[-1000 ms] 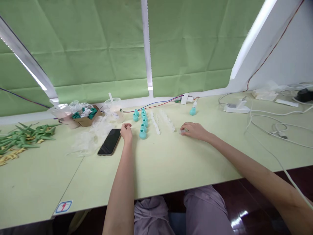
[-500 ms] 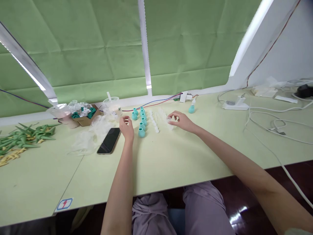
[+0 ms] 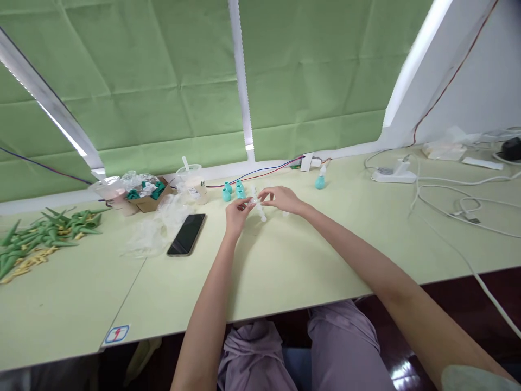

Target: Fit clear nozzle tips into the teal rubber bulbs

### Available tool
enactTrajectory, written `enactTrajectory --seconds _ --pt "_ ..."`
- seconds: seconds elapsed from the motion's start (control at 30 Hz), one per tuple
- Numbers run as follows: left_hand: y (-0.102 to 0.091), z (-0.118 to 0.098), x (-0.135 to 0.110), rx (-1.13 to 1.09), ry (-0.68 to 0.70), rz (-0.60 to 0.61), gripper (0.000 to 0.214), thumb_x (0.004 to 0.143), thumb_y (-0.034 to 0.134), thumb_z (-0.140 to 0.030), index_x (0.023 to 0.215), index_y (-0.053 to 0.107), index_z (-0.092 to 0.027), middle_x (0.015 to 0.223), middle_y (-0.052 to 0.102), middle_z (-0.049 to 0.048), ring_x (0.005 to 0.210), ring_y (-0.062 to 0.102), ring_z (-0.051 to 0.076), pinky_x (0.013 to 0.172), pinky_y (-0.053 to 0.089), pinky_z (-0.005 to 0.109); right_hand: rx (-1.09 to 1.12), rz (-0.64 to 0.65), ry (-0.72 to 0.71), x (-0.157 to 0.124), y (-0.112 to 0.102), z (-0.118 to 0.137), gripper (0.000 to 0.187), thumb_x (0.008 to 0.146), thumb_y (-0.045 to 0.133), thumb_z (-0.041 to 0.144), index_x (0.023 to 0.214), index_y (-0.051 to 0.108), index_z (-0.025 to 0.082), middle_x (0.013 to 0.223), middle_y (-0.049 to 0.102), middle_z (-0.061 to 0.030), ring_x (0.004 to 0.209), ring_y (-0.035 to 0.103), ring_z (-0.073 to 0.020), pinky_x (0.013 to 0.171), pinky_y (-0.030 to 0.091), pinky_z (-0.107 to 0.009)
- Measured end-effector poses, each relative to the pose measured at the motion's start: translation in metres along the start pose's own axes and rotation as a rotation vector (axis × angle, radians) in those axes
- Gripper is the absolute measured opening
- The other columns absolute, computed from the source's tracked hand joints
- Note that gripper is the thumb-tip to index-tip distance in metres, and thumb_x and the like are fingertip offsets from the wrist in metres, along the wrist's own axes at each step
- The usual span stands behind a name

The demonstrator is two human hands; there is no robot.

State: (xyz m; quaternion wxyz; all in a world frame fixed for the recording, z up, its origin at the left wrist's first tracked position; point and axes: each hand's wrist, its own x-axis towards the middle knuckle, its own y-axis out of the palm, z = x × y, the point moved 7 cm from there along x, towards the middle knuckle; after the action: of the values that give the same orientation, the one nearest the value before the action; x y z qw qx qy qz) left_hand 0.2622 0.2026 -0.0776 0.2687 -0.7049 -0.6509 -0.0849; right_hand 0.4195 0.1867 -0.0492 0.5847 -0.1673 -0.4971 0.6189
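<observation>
My left hand (image 3: 237, 215) and my right hand (image 3: 281, 200) meet fingertip to fingertip over the table. A small whitish translucent piece (image 3: 255, 200) is pinched between them; its exact shape is too small to make out. Just beyond my left hand stand several small turquoise bulb-shaped pots (image 3: 240, 191) with open tops, some of them hidden by that hand. Beneath the fingers runs a row of small white pieces (image 3: 263, 218), partly covered. Clear pieces (image 3: 285, 213) lie under my right hand. Farther right, a lone turquoise pot (image 3: 319, 182) carries a white tip.
A phone (image 3: 187, 234) and crumpled clear plastic bags (image 3: 157, 225) lie left of my hands. Behind them are drink cups (image 3: 196, 187) and a cardboard box (image 3: 148, 203). Green plastic pieces (image 3: 52, 231) are heaped far left. A power strip (image 3: 394, 176) and white cables (image 3: 443, 187) occupy the right.
My right hand has moved left from the clear pieces, and my left hand has moved right to meet it. My left hand now hides the nearer turquoise pots. The view has shifted slightly.
</observation>
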Motion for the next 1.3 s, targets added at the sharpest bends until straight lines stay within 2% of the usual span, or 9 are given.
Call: enactTrajectory --seconds 0.13,0.27,0.57,0.67,0.77,0.83,0.93,1.03,1.3 --pt "-0.007 -0.001 0.001 0.123 0.086 -0.019 0.021 0.067 0.068 -0.032 0.084 0.070 -0.021 0.083 0.064 0.0017 0.061 0.049 0.009 0.061 0.042 0.023 -0.466 0.106 0.095 0.020 0.004 -0.031 0.013 0.076 0.066 0.020 0.088 0.068 0.024 0.092 0.067 -0.0016 0.093 0.055 -0.0189 0.068 0.036 -0.026" --pt "-0.005 -0.003 -0.001 0.217 0.117 0.011 0.019 0.069 0.067 -0.032 0.086 0.069 -0.023 0.087 0.064 0.0015 0.062 0.052 0.009 0.063 0.043 0.024 -0.652 0.240 0.091 0.037 0.025 -0.044 0.014 0.070 0.071 0.018 0.084 0.070 0.021 0.098 0.066 -0.0074 0.100 0.053 -0.0228 0.077 0.035 -0.030" --pt "-0.001 0.001 0.000 0.104 0.098 0.037 0.022 0.068 0.067 -0.033 0.086 0.069 -0.020 0.090 0.062 0.0040 0.061 0.055 0.009 0.063 0.047 0.026 -0.571 0.195 0.049 0.043 0.041 -0.053 0.008 0.069 0.067 0.013 0.070 0.071 0.020 0.080 0.068 -0.0091 0.086 0.056 -0.0220 0.076 0.033 -0.033" --pt "0.000 0.002 0.001 0.086 0.107 0.036 0.022 0.067 0.068 -0.032 0.085 0.069 -0.020 0.088 0.062 0.0041 0.061 0.053 0.010 0.064 0.048 0.026 -0.520 0.147 0.030 0.041 0.030 -0.046 0.005 0.070 0.066 0.018 0.070 0.071 0.020 0.077 0.068 -0.0077 0.085 0.054 -0.0220 0.074 0.033 -0.032" --pt "0.001 -0.001 0.000 0.097 0.125 0.042 0.023 0.068 0.067 -0.032 0.087 0.069 -0.019 0.087 0.064 0.0043 0.066 0.054 0.011 0.068 0.048 0.027 -0.337 -0.041 -0.026 0.033 0.002 -0.024 0.009 0.075 0.065 0.029 0.072 0.070 0.022 0.081 0.067 -0.0043 0.085 0.052 -0.0211 0.072 0.032 -0.031" --pt "0.003 -0.006 -0.001 0.103 0.143 0.054 0.023 0.069 0.066 -0.032 0.088 0.069 -0.019 0.087 0.065 0.0044 0.068 0.055 0.012 0.070 0.047 0.028 -0.182 -0.153 -0.081 0.020 -0.017 -0.005 0.013 0.077 0.063 0.035 0.076 0.070 0.023 0.084 0.066 -0.0016 0.081 0.052 -0.0186 0.071 0.031 -0.030" --pt "0.009 -0.017 -0.004 0.108 0.183 0.081 0.023 0.071 0.065 -0.032 0.089 0.068 -0.019 0.085 0.066 0.0044 0.069 0.055 0.013 0.071 0.047 0.028 -0.067 -0.215 -0.165 -0.006 -0.031 0.019 0.017 0.079 0.062 0.040 0.077 0.068 0.024 0.085 0.065 -0.0002 0.078 0.051 -0.0164 0.072 0.029 -0.030" --pt "0.016 -0.028 -0.010 0.119 0.231 0.118 0.023 0.073 0.064 -0.034 0.090 0.068 -0.020 0.084 0.066 0.0045 0.071 0.056 0.014 0.071 0.047 0.028 -0.064 -0.248 -0.195 -0.028 -0.032 0.029 0.020 0.082 0.059 0.042 0.078 0.068 0.024 0.089 0.065 -0.0011 0.084 0.051 -0.0178 0.075 0.027 -0.032" --pt "0.031 -0.038 -0.021 0.179 0.290 0.160 0.025 0.075 0.062 -0.040 0.089 0.067 -0.020 0.079 0.064 0.0042 0.068 0.054 0.014 0.067 0.045 0.027 0.002 -0.307 -0.116 -0.049 -0.021 0.014 0.025 0.085 0.053 0.045 0.081 0.068 0.025 0.089 0.066 -0.0018 0.083 0.052 -0.0181 0.078 0.028 -0.033"
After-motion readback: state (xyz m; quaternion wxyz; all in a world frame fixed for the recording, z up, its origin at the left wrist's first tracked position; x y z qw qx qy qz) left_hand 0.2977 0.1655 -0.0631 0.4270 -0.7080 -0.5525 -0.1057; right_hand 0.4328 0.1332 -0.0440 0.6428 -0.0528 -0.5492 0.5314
